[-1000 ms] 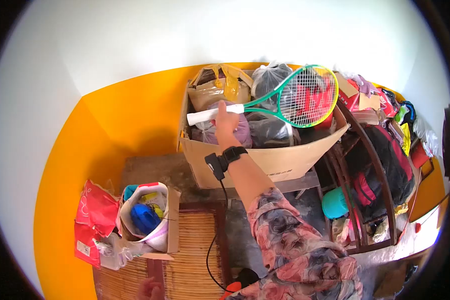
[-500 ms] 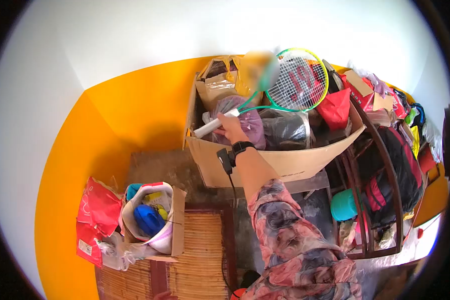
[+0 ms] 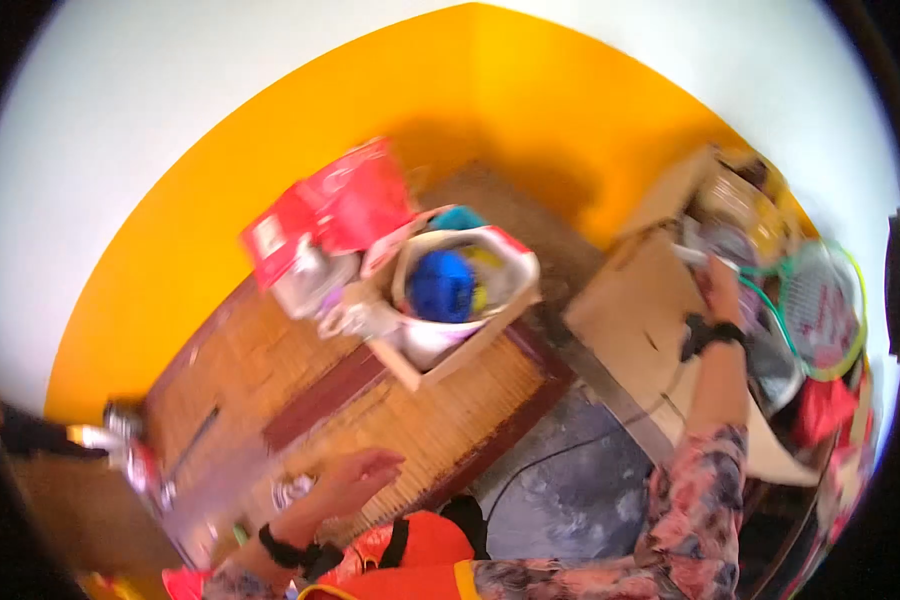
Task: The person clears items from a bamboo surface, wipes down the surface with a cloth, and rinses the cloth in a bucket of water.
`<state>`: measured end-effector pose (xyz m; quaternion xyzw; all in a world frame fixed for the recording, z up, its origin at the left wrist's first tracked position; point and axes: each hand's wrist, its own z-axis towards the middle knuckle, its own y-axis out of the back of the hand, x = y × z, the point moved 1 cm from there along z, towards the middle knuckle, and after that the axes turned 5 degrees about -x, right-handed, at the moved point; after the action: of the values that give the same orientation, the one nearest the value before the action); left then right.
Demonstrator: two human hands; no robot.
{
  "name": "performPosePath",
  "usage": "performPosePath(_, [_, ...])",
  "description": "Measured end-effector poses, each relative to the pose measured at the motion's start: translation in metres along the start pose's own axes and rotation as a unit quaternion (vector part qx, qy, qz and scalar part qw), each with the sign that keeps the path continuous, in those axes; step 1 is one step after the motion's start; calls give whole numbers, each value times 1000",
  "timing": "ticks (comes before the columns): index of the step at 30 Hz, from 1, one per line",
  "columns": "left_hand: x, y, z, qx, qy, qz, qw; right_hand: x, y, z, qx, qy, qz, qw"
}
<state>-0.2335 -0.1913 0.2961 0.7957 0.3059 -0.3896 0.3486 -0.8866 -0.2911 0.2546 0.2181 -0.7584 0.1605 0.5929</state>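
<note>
Right hand (image 3: 718,285) clasped racket (image 3: 820,315); left hand (image 3: 360,477) empty, loosely outstretched; small box (image 3: 482,343) stood ahead between them; racket reached rightward from right hand over carton (image 3: 635,320)

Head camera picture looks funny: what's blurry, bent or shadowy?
All in the head view: blur smears the green-and-yellow stringed racket and large brown cardboard box; wide-lens distortion seems to bow the painted orange wall band; soft shadows darken parts of it.

Racket (image 3: 824,308) over R box (image 3: 638,332), 2nd box (image 3: 482,343) L
</note>
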Motion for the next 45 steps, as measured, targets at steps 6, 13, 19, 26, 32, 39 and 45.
performPosePath(6, [47, 28, -31, -72, 58, -104, 990, 43, -54, -117, -13, 169, -27, 985])
performPosePath(13, [216, 36, -98, -235, 195, -308, 901, -124, -170, -355, 372, 21, -196, 907])
performPosePath(19, [421, 15, -146, -394, 342, -276, 807, -315, -240, -508, 620, -21, -313, 719])
performPosePath(26, [555, 47, -111, -455, 505, 43, 732, -436, -303, -665, 660, -169, -394, 616])
performPosePath(32, [590, 112, -117, -481, 338, -44, 808, -512, -363, -717, 672, -137, -391, 614])
performPosePath(39, [675, 207, -133, -309, 476, 51, 822, -581, -557, -817, 757, 173, -278, 565])
performPosePath(45, [704, 212, -129, -335, 459, -7, 823, -638, -693, -925, 731, 446, -202, 474])
